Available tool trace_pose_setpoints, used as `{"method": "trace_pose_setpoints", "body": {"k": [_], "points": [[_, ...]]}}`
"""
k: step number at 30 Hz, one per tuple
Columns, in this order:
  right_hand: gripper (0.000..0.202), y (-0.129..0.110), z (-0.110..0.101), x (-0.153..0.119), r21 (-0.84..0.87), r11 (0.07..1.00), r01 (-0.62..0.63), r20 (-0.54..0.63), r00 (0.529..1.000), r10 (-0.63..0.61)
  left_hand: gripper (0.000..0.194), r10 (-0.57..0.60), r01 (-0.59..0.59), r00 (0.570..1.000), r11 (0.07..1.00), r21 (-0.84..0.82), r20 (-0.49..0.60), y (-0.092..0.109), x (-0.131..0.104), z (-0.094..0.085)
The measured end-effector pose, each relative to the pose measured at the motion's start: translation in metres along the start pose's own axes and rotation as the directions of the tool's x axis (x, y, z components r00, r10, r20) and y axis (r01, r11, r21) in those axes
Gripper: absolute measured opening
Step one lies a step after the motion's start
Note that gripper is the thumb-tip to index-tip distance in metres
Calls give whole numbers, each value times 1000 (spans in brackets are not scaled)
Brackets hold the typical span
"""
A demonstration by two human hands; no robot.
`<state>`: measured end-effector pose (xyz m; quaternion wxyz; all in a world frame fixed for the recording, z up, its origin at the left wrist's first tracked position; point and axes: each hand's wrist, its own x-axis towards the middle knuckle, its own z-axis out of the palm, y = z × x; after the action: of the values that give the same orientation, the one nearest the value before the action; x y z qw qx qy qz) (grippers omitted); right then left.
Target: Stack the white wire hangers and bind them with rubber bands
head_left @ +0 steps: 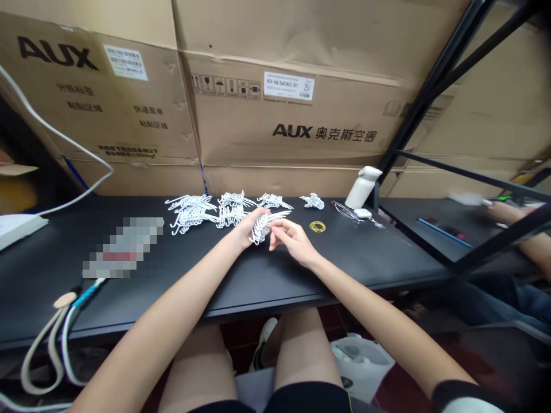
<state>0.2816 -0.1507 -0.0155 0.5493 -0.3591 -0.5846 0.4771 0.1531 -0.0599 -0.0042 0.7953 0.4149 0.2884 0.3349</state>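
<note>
My left hand (247, 229) is closed round a bundle of white hooked wire pieces (260, 228), just above the black table (275, 281). Against the bundle's right side, my right hand (293, 240) has its fingers bent together, with a bit of something yellowish at the fingertips. Behind the hands lie stacked bundles of the same white hooks (191, 213), more white hooks (231, 209) and a further bundle (274, 201). A small loose white cluster (313, 201) rests farther right. Yellow rubber bands (317, 226) lie right of my right hand.
A white bottle (362, 188), a cable and a small white case (362, 213) stand at the back right. On the left are a blurred-out flat object (124, 246) with a strap and a white cable. Cardboard boxes (284, 155) line the back. Another person's arm (508, 215) shows beyond the black frame.
</note>
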Motion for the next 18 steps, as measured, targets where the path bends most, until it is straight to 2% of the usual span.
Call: {"method": "trace_pose_setpoints", "body": {"k": [3, 8, 11, 15, 18], "points": [[33, 0, -4, 0, 60, 998, -18, 36, 999, 16, 17, -13, 11, 999, 999, 38, 38, 2, -2, 0], [42, -1, -12, -5, 162, 985, -61, 51, 997, 53, 12, -23, 23, 1000, 999, 46, -4, 4, -3, 0], [46, -7, -15, -10, 225, 970, -94, 74, 994, 79, 11, -21, 21, 999, 1000, 11, 24, 6, -4, 1], [38, -15, -21, -15, 325, 943, -66, 44, 998, 55, 11, -27, 26, 996, 999, 21, 82, 8, -7, 3], [23, -17, -26, -13, 442, 892, -94, -27, 993, 118, 12, -31, 20, 994, 995, 102, 108, 5, -7, 3]]}}
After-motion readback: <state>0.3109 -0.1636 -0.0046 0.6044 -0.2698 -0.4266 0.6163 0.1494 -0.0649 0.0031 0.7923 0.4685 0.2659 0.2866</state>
